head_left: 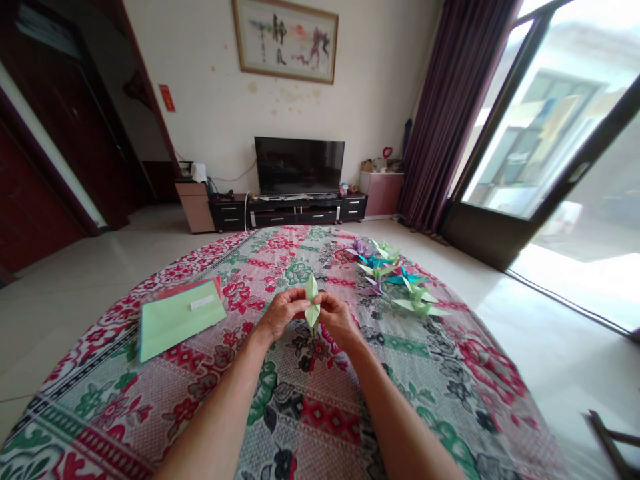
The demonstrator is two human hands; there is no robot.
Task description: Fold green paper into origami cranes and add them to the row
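A black television (299,165) stood with a framed picture (285,40) above it and a low black cabinet (295,212) beneath it. To the television's right were a pink cupboard (383,193), a purple curtain (450,113) and a glass door (550,133). In front of the television a round table (300,420) under a flowered cloth bore a stack of coloured paper (177,319), lower left of the television, and folded paper cranes (395,277), lower right of it.

The folded piece (313,303) pinched in my left hand (283,313) and right hand (337,319) is thin matt green paper, sharply creased. The sheets (175,319) near the left edge of the tablecloth (300,413) are the same smooth paper. The tablecloth is coarse woven fabric. The floor tiles (550,347) shine glossy.
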